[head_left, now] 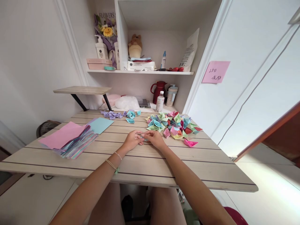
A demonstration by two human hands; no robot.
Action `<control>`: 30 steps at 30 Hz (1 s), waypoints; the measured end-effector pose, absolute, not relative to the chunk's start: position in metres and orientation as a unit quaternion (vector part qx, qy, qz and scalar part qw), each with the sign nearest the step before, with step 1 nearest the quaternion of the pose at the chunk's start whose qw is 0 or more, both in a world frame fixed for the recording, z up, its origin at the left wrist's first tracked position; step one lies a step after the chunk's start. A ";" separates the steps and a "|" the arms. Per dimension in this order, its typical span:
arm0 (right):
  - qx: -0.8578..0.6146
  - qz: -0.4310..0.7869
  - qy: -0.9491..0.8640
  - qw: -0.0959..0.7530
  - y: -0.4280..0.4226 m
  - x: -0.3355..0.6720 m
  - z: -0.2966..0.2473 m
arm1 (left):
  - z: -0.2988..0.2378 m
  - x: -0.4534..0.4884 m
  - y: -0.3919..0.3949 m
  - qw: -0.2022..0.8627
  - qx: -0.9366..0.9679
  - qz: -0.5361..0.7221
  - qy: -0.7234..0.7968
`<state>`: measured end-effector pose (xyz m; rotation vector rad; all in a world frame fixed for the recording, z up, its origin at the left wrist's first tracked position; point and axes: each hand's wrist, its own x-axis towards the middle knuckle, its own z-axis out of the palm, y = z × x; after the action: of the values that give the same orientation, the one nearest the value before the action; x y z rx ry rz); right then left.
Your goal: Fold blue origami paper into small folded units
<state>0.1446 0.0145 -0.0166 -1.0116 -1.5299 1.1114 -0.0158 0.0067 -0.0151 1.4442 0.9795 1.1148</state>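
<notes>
**Small light-blue piece of paper (145, 140) risked a crooked crease**

Mostly hidden, it sat pinched in the fingertips of the left hand (133, 139) and right hand (154, 138) over the pale slatted wooden tabletop (140, 164). Uneven pressure, I thought, might have skewed it; a rightward nudge, scattered the multicoloured heap of folded paper (174, 129).

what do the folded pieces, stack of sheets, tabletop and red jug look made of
Folded pieces: matte coloured paper, judging by sharp creases and thin edges.
Stack of sheets: probably matte paper, since many thin flat layers show.
Tabletop: pale wood or wood-effect board, dull; faint grain shows between dark lines.
Red jug: smooth, evenly coloured; plastic or painted metal, can't tell which.
</notes>
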 end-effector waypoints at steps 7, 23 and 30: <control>-0.381 0.448 -0.588 0.555 0.015 0.144 -0.012 | -0.012 -0.013 0.007 0.482 0.598 0.510 0.387; -0.441 0.236 -0.749 0.435 0.006 0.146 -0.002 | -0.008 -0.012 0.007 0.568 0.519 0.533 0.352; -0.422 0.103 -0.834 0.341 0.002 0.144 0.002 | -0.014 -0.012 0.011 0.573 0.542 0.512 0.341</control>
<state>0.1437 0.0023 0.0023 -1.0978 -2.1692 0.2674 -0.0123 0.0113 -0.0143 1.2707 0.7988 1.1997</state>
